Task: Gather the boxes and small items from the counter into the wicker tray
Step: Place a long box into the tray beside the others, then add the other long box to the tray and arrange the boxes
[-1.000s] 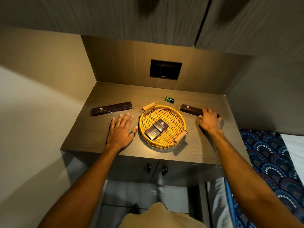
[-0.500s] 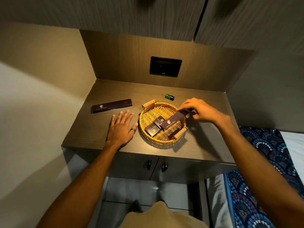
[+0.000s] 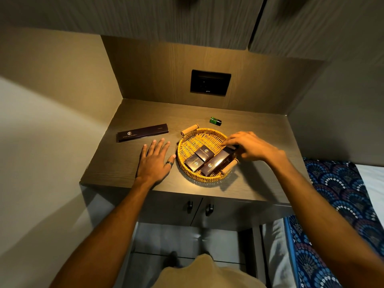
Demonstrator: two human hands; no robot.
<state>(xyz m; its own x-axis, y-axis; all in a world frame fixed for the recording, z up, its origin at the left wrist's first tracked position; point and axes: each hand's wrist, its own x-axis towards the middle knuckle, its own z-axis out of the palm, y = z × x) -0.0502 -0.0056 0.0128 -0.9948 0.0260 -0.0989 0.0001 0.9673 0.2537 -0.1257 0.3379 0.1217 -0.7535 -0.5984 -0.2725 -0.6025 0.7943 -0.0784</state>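
Over the right side of the wicker tray [image 3: 188,142], my right hand [image 3: 252,147] has its fingertips [image 3: 225,143] pinched on the far end of a dark medium box [image 3: 217,163]. The box sits in the tray at a slant, its near end down by the front rim and its right edge just beside the near wooden handle [image 3: 228,167]. So that grip is closed on the box, though I can't tell if the box is fully resting on the weave or partly propped up.

Just left of it, inside the tray, two small dark boxes: one [image 3: 205,153] further back, the other [image 3: 193,164] nearer me, touching each other and slightly overlapped. Both have a gold logo on top.

My left hand [image 3: 154,163] is flat on the counter [image 3: 124,163], palm down, fingers spread, holding nothing. Its thumb is just beside the tray's left rim, can't say for sure whether it touches. There's a ring on one finger.

Further out, a long dark box [image 3: 142,132] lies flat on the counter, left of the tray and beyond my left hand. A little green bottle [image 3: 215,120] lies on its side behind the tray, near the far handle [image 3: 189,129] but apart from it. A black wall socket plate [image 3: 210,82] sits on the back panel.
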